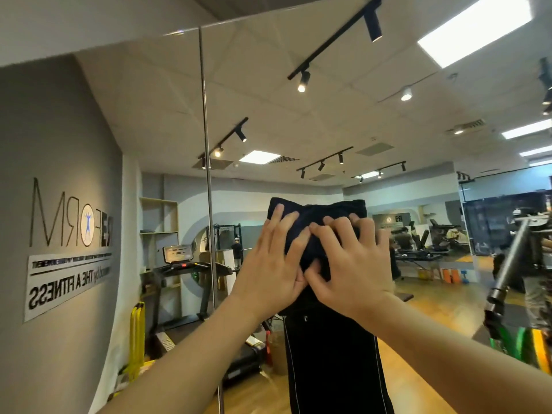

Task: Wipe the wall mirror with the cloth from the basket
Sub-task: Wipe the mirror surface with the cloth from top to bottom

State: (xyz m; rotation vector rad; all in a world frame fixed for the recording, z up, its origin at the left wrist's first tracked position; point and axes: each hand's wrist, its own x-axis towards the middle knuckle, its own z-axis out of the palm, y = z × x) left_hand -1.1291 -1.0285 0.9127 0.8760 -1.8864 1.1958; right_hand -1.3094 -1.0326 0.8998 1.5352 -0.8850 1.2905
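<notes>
Head view: left hand (273,258) and right hand (348,261) flat on cloth (316,218).

Bright ceiling panels (475,31), spotlight glare, wide-angle bending at edges

cloth (316,222): dark navy, bunched | flat against wall mirror (328,115)

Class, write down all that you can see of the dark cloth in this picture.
The cloth is dark navy, almost black, soft fabric, bunched and creased, its upper corners spread wide. It lies flat against the wall mirror, right of the vertical seam. The left hand and right hand press it side by side, fingers spread upward over it.
</notes>
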